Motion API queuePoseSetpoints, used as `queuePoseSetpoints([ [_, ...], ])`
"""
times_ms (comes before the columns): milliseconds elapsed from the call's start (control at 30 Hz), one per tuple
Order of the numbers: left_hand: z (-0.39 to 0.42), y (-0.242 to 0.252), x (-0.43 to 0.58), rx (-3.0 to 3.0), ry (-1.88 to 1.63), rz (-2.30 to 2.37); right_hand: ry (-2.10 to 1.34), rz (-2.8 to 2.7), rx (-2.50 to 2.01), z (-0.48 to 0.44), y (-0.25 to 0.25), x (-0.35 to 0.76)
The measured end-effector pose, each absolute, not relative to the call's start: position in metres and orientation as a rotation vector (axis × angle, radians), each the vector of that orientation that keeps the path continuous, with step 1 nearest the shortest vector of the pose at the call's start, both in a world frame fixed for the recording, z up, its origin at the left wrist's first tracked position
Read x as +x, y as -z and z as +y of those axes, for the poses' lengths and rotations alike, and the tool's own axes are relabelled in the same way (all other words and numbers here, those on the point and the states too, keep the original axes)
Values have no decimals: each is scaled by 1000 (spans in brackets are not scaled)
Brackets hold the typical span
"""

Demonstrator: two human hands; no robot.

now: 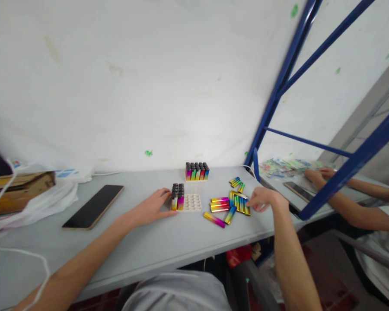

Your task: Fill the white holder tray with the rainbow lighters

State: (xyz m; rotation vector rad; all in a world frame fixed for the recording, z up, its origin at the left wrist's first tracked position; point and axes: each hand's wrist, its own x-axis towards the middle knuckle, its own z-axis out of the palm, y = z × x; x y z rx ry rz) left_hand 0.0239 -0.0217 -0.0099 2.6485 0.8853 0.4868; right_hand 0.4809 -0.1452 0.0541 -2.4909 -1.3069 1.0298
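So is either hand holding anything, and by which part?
Left hand spans the left end of the white tray; right hand is at the loose shiny pieces. Whether either grips cannot be told.

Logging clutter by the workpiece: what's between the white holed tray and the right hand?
Head view: several loose, shiny multicoloured pieces lie on the table between the white holed tray and the right hand.

The left arm point(94, 248) extends obliquely, left hand point(156, 205) spread; the right arm point(292, 257) reaches forward, wrist point(276, 201) bent inward, right hand point(261, 199) loosely curled.
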Motion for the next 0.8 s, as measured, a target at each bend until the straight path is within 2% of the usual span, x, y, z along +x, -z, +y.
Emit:
queuePoseSetpoints([
  [233, -22, 11, 25, 2655, -512, 883, -520, -1729, -2530, -137, -37, 460],
  [400, -25, 6, 25, 2638, -504, 890, -248, -1789, -2454, -137, -35, 465],
  [467, -25, 3, 24, 2623, -480, 886, -285, -1762, -2256, -138, -42, 471],
  [667, -21, -3, 16, 2592, -464, 919, -723, -1465, -1385, -125, -67, 430],
  [800, -21, -8, 9, 2614, -479, 942, -980, -1453, -1142, -96, -70, 367],
])
